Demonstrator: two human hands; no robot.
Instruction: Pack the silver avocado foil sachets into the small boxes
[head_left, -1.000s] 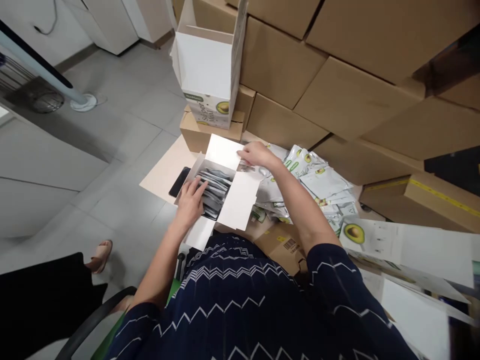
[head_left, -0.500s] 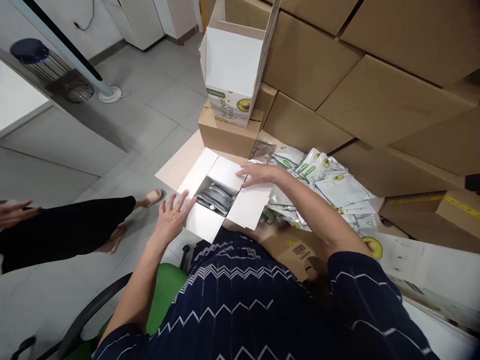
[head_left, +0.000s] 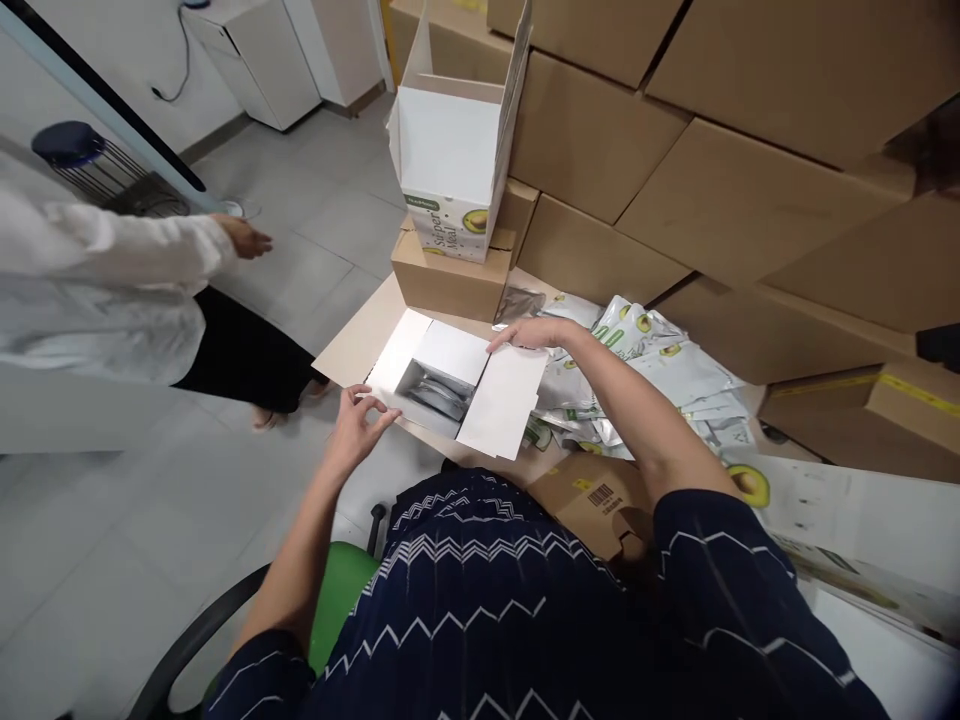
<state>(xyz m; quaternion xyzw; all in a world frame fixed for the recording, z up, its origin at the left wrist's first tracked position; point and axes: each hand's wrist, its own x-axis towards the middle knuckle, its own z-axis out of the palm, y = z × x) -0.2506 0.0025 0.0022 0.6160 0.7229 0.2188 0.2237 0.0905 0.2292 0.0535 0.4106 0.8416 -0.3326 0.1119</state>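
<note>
A white carton lies in front of me with its flaps partly folded in; grey sachets show through the gap left in the middle. My left hand pinches the near left flap at its edge. My right hand lies flat, fingers stretched, on the far flap and presses it down. To the right of the carton lies a heap of silver sachets with avocado prints.
An open white avocado-printed box stands on a small brown carton behind. Brown cartons are stacked along the right. Another person in a white sleeve stands at the left on the tiled floor. My green chair is below.
My left hand left the sachets and took the near flap, which has folded inward. My right hand pushed the far flap down. A person in white stepped into view at the left.
</note>
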